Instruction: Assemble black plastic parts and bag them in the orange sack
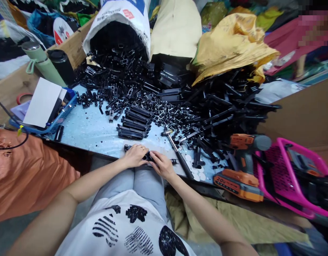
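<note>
At the front edge of the blue-topped table, my left hand (135, 155) is closed over a long black plastic part (148, 156), whose end sticks out to the left of the hand. My right hand (162, 165) pinches the same part from the right, fingertips close to the left hand's. Most of the part is hidden beneath my fingers. Just beyond lies a row of similar long black pieces (134, 122), side by side. A hammer (179, 156) with a black grip rests to the right of my hands, next to some white discs (199, 174).
Heaps of small black parts and metal pins (169, 110) cover the table's back, below a white sack (116, 14) and a yellow sack (233, 39). An orange cordless drill (241, 167) and a pink basket (283, 177) stand right. A blue basket (61, 115) and green bottle (43, 64) stand left.
</note>
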The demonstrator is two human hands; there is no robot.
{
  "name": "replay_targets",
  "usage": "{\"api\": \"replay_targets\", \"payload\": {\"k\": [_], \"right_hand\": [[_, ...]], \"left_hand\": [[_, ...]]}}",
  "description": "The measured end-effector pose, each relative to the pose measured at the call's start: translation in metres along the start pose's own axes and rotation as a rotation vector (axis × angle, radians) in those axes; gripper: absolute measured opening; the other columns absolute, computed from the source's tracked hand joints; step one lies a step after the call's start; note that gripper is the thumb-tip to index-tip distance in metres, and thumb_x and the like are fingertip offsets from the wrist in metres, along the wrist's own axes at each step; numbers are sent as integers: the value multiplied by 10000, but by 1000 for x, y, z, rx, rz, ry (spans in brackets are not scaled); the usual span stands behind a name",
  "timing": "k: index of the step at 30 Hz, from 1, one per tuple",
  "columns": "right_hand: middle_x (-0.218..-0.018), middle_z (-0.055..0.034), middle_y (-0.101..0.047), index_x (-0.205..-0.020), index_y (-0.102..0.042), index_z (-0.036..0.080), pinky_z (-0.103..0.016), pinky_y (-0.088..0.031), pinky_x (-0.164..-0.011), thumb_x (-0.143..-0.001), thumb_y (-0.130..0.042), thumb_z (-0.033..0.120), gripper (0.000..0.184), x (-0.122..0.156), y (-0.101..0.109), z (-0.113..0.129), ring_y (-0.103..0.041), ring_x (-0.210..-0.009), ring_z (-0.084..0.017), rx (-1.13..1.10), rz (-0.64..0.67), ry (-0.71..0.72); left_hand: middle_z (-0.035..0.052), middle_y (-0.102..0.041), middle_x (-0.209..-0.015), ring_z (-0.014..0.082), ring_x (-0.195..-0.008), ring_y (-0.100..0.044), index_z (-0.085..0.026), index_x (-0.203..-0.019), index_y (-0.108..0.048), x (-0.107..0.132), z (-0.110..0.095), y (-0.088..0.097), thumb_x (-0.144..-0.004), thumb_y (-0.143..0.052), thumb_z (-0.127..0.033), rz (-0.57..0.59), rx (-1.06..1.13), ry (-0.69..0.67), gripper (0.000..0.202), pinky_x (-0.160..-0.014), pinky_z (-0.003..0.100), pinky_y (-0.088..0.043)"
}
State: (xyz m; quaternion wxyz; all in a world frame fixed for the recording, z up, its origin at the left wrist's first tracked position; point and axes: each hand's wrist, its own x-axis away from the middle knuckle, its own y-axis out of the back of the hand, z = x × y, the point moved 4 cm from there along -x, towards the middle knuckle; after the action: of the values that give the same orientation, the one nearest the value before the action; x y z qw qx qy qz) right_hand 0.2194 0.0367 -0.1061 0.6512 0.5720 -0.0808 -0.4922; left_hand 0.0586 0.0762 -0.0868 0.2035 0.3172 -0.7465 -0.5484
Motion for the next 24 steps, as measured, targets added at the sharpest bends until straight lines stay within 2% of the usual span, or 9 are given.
{"api": "replay_targets", "payload": {"k": [4,8,11,13,15,17,20,22,24], "right_hand": [[-1186,-142,-572,-1313,-470,192,-327,-507,-786,-892,-536,338,451,0,-11,-18,-584,-1008,-207,-22,116,39],[-1089,-100,-599,-1283,-494,222,-296,-490,-775,-897,-522,392,423,-12,-4,-29,-582,-940,-166,-110,212,130],[-1093,-113,-607,-1245,-532,199,-291,-456,-749,-898,-501,440,424,-12,5,-31,-577,-925,-182,79,243,155],[-966,-127,-637,-1111,-613,137,-285,-424,-696,-879,-498,503,448,-9,9,-32,-581,-846,-196,262,215,100],[-723,-99,-617,-833,-659,109,-272,-380,-627,-858,-488,564,487,-8,12,-30,-562,-704,-180,368,176,58],[-573,-61,-548,-615,-593,133,-262,-330,-570,-858,-464,590,532,-12,18,-23,-514,-590,-150,383,152,71],[-545,-41,-517,-566,-535,145,-257,-283,-537,-898,-418,553,538,-28,40,-2,-470,-539,-122,282,149,151],[-542,-26,-496,-583,-520,150,-258,-267,-522,-929,-364,527,534,-41,63,21,-443,-519,-114,122,179,224],[-525,-11,-460,-594,-503,163,-263,-257,-503,-943,-294,536,552,-51,87,48,-412,-496,-113,-124,213,283]], "left_hand": [[104,-595,-1038,255,-996,-527,-143,-1114,-508,-6,-1,-10,-832,-562,-438,-11,-7,42,412,-833,372,-373],[120,-590,-1073,258,-1011,-521,-127,-1170,-489,4,-3,-6,-832,-538,-484,6,-32,24,494,-862,376,-364],[179,-513,-1253,282,-1139,-465,-82,-1301,-391,16,-3,-1,-874,-459,-509,12,-134,-56,608,-929,396,-331],[203,-474,-1303,291,-1142,-468,-68,-1338,-355,21,1,-1,-900,-408,-504,16,-221,-123,620,-904,396,-346],[195,-555,-1184,270,-1022,-534,-65,-1284,-428,20,8,-1,-918,-379,-479,6,-260,-148,555,-810,368,-390],[153,-629,-947,232,-856,-572,-73,-1084,-570,15,16,3,-937,-337,-457,-41,-251,-124,472,-703,331,-411],[96,-601,-691,187,-682,-557,-121,-737,-597,14,20,23,-954,-263,-455,-188,-201,-81,520,-593,292,-396],[65,-567,-611,158,-601,-526,-148,-650,-554,24,9,44,-960,-230,-451,-298,-90,-143,542,-546,272,-374],[37,-527,-558,135,-541,-491,-165,-624,-516,41,-12,67,-967,-185,-441,-377,137,-264,551,-519,258,-362]]}}
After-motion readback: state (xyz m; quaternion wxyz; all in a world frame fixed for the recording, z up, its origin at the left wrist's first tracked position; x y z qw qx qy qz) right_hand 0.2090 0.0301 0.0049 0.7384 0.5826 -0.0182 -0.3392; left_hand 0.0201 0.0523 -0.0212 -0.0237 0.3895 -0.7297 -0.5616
